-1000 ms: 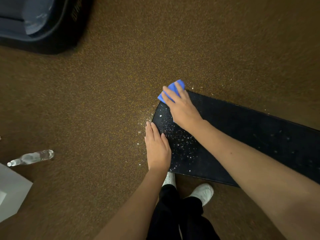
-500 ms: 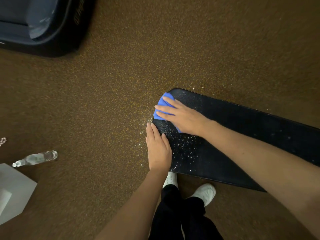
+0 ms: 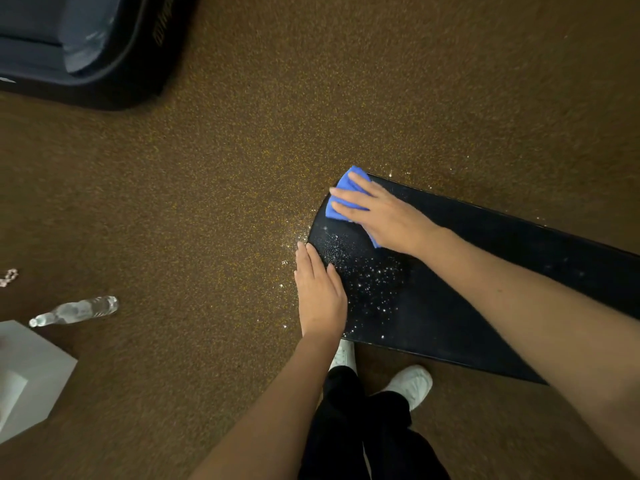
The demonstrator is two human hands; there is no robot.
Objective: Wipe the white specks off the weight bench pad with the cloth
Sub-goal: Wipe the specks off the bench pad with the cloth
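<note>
The blue cloth (image 3: 337,199), soft and bunched into folds, lies on the rounded far end of the black bench (image 3: 485,282), right at its corner, pressed flat under the right hand (image 3: 381,211), whose fingers (image 3: 346,195) are straight and spread across it rather than curled round it. The pad has a fine pebbled, faintly shiny surface and a long plank-like shape with curved corners. White specks (image 3: 370,275) are scattered thickly over it between the two hands, thinning toward the near edge, and more lie on the floor just beside the bench's end. The left hand (image 3: 320,292) rests palm-down on the bench's end edge, fingers straight and together, holding nothing. The floor (image 3: 242,150) is brown with a dense yellow-flecked, grainy look. Below the bench are two white shoes (image 3: 410,382) and black trouser legs. Well apart at the left, a clear plastic bottle (image 3: 74,310) lies on its side near a white boxy shape (image 3: 31,375). At the upper left is a dark machine base (image 3: 138,64) with rounded edges and gold lettering too blurred to read.
</note>
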